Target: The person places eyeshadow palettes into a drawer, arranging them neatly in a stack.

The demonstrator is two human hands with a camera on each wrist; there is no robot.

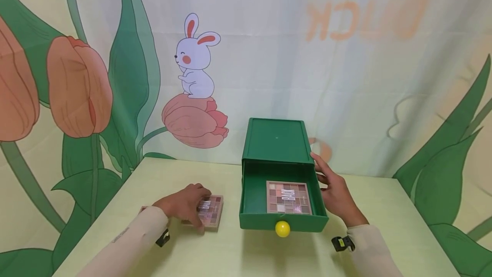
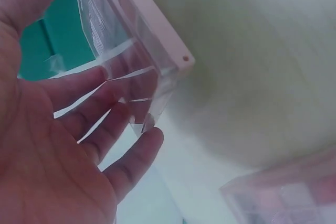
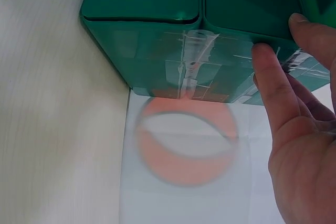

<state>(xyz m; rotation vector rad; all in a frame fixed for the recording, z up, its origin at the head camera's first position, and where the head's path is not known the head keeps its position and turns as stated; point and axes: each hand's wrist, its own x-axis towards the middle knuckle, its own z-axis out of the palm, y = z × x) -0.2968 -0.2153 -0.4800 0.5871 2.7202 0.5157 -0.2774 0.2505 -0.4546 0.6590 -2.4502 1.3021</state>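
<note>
On the pale yellow-green worktop (image 1: 238, 251), the left hand (image 1: 184, 206) rests on a flat rectangular eyeshadow palette (image 1: 210, 212), fingers curled over its near edge in a grip on it. The left wrist view shows that palette's clear, glossy plastic lid against the fingertips (image 2: 149, 140) and its pale pink square-cornered frame. Partly hidden under the left wrist, another palette (image 1: 144, 209) lies flat on the worktop.

To the right of that hand stands a green box (image 1: 276, 140) with smooth, slightly shiny plastic walls and rounded corners. Its drawer (image 1: 253, 195) is pulled out toward the person, and a round yellow knob (image 1: 282, 228) sits on the drawer front. Inside the drawer lies a third palette (image 1: 289, 197), a grid of small pink and brown squares.

The right hand (image 1: 335, 191) is laid flat against the box's right side where shell and drawer meet, fingers straight and relaxed, holding nothing. In the right wrist view its fingertips (image 3: 262, 56) touch the glossy green wall.

Behind hangs a printed fabric backdrop (image 1: 346, 76) with a rabbit and tulips.
</note>
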